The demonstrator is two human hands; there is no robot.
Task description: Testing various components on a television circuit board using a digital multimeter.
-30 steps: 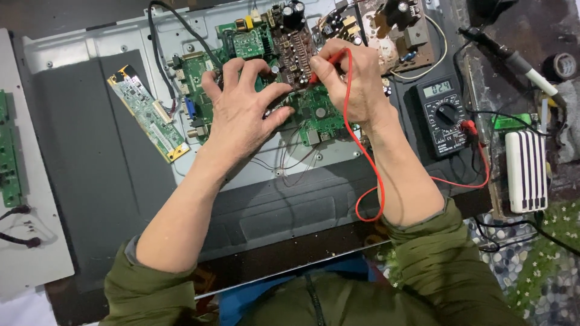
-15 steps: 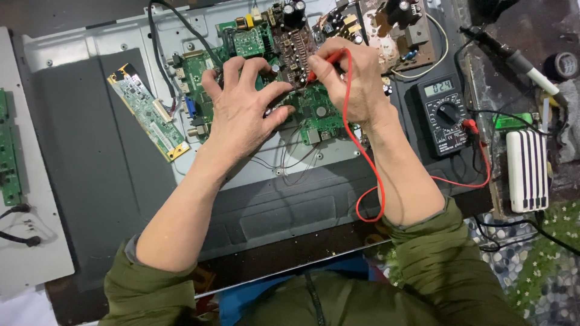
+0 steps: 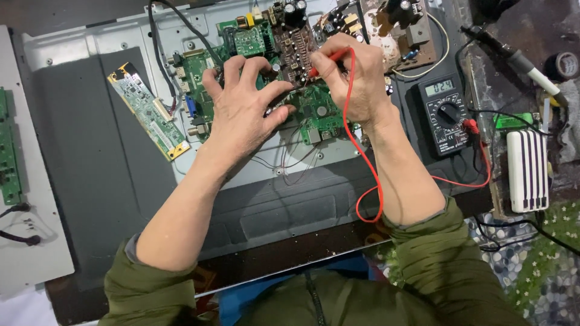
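Observation:
A green main circuit board (image 3: 314,111) lies on the metal back of an opened flat screen (image 3: 78,51). My left hand (image 3: 244,108) rests spread on the board, fingertips pressing its upper left part; a dark probe may be under it, but that is hidden. My right hand (image 3: 356,78) pinches a red multimeter probe (image 3: 326,63), tip down on the brown board section near the middle. The probe's red lead (image 3: 362,163) loops down past my right forearm and runs to the black multimeter (image 3: 447,115) at the right.
A narrow green strip board (image 3: 148,111) lies left of the main board. A brown power board (image 3: 393,27) sits top right. A white ribbed box (image 3: 528,169), a soldering iron (image 3: 513,60) and tape roll (image 3: 565,63) stand at the right. Another green board (image 3: 9,151) lies far left.

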